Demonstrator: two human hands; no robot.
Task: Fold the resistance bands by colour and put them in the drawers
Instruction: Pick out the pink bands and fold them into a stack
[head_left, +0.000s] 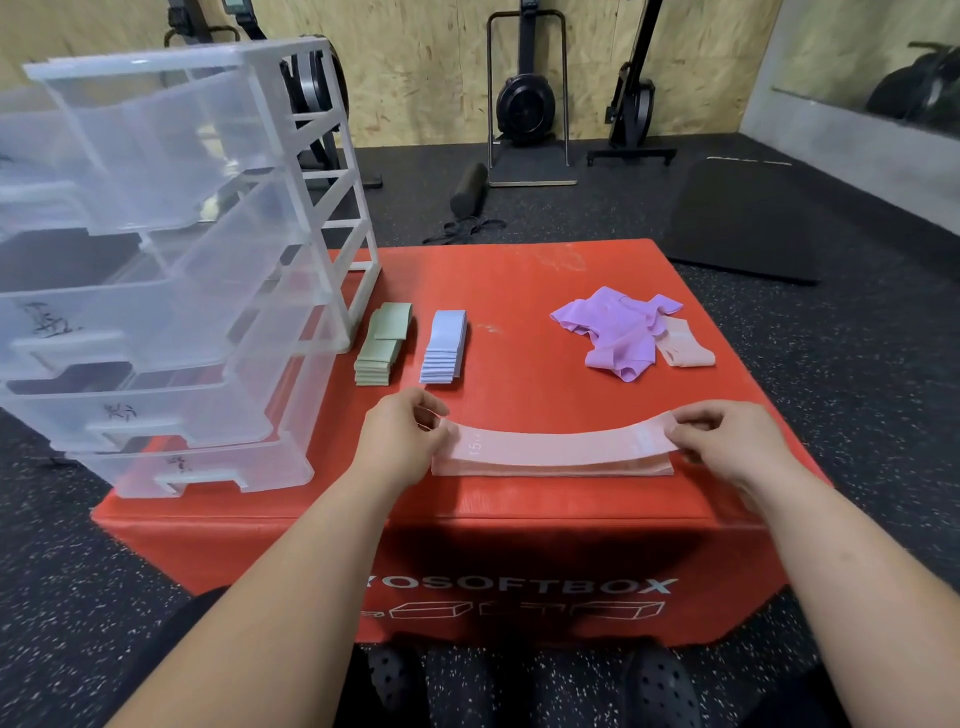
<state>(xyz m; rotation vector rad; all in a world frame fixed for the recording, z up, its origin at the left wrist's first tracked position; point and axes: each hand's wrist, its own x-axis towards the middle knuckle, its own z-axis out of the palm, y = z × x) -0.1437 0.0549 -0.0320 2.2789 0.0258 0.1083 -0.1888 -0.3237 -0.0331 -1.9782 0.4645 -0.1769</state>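
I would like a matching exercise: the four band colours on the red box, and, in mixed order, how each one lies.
1 green bands
2 blue bands
3 purple bands
4 pink band

a loose heap, far right
b pinched by left hand and right hand
c folded stack beside the drawers
d folded stack right of the green one

Pairs: 1-c; 2-d; 3-a; 4-b

Red box (545, 270) (front face printed "SOFTBOX") stands on speckled black floor (78, 545). Beyond its far edge: black roller (469, 189), lying near loose black straps (465, 231). Off the far right corner: flat black mat (748, 218). Fan machine (525, 106) stands upright at chipboard wall (426, 67).
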